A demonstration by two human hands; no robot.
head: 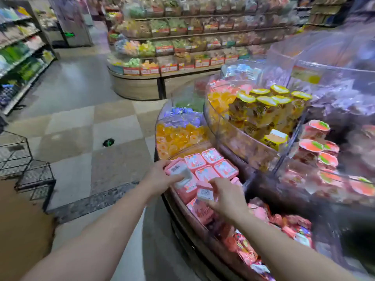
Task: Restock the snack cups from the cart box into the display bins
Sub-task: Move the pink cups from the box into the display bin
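Note:
My left hand (160,177) grips a pink snack cup (178,169) lying on its side, barcode label up, at the near left corner of the lower display bin (182,201). My right hand (227,201) pinches a second pink cup (205,193), also barcode up, just right of the first. Behind them several pink cups (211,165) sit lid-up in rows in the same bin. A brown cardboard box (22,230) fills the lower left edge of the view.
Clear bins of orange jelly cups (178,136) lie behind the pink ones. The upper tier holds yellow-lidded cups (263,106) and red-lidded cups (318,147). A black wire cart basket (22,163) stands left. Tiled floor and a far snack island (162,63) lie beyond.

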